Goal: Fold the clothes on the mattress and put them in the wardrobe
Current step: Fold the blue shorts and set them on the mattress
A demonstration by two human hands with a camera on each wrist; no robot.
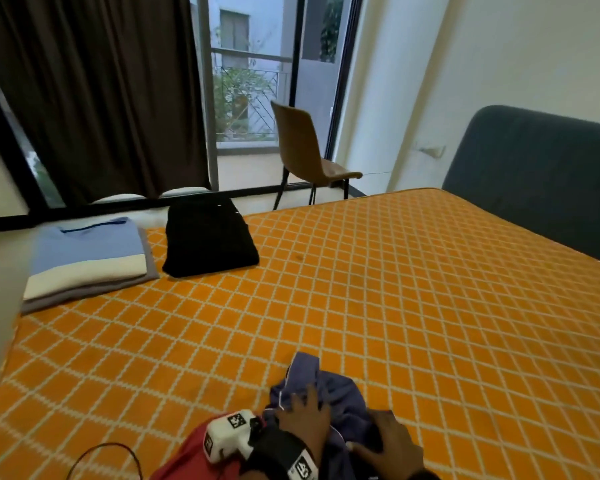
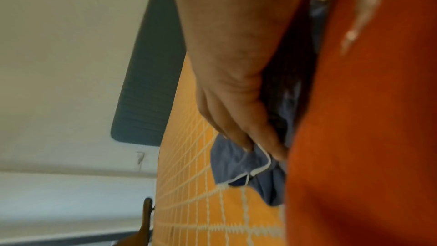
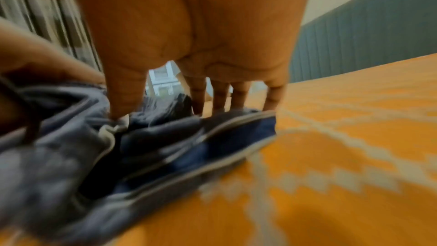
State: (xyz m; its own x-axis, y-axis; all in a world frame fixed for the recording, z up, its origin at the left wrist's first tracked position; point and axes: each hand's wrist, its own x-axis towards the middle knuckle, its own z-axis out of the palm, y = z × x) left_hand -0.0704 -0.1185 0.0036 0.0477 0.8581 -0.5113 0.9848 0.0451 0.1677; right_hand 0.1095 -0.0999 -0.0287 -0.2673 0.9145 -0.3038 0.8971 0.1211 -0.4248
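Observation:
A crumpled dark blue garment [image 1: 329, 382] with white piping lies near the front edge of the orange mattress [image 1: 395, 289]. My left hand [image 1: 305, 410] is on its left part; in the left wrist view this left hand [image 2: 257, 147] pinches a fold of the blue garment [image 2: 231, 162] at the piping. My right hand [image 1: 388, 441] lies over the garment's right part. In the right wrist view my right hand [image 3: 156, 113] has straight fingers [image 3: 220, 100], their tips down on the blue garment [image 3: 165, 137].
Two folded piles sit at the mattress's far left: a blue and cream shirt [image 1: 87, 258] on grey cloth, and a black garment [image 1: 208, 237]. Red cloth [image 1: 184, 459] lies under my left wrist. A brown chair [image 1: 305, 150] and a grey headboard [image 1: 534, 168] stand beyond.

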